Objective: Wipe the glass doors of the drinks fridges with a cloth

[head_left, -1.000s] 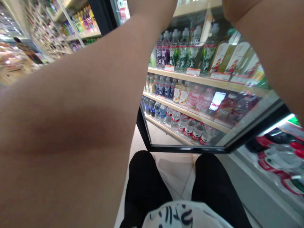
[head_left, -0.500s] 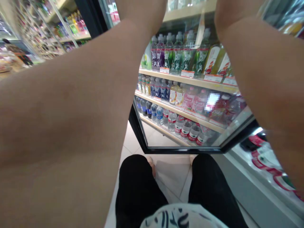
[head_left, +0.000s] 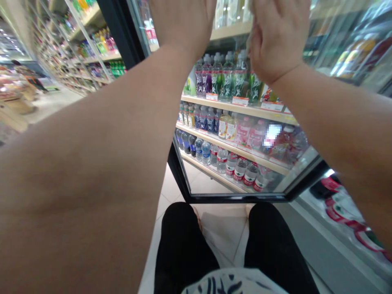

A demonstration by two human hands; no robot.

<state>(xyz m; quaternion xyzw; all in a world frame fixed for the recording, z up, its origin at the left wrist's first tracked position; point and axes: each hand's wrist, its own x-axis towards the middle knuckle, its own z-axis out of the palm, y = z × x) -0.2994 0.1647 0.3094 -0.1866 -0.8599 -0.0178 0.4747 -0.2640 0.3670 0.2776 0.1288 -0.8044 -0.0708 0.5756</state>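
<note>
In front of me is a black-framed glass fridge door [head_left: 235,198], ajar, with bottles showing in its pane. My left hand [head_left: 186,22] is raised at the top, by the door's left part; the upper edge of the view cuts off its fingers. To its right, my right hand [head_left: 280,34] is up in front of the glass, back towards me, thumb side to the left. Its fingertips run out of view, so what either hand holds or touches is hidden. Below the right hand stand green-labelled bottles [head_left: 240,79].
Shelves of drinks [head_left: 211,118] appear in the pane, with clear water bottles [head_left: 240,168] lowest. Red-labelled bottles [head_left: 346,208] line the fridge at right. Store shelves [head_left: 101,45] and a person [head_left: 29,75] are at left. My knees [head_left: 183,245] are close beneath the door.
My right hand has come down and to the left, so more of it shows. My left hand has dropped slightly in view. The door looks about the same.
</note>
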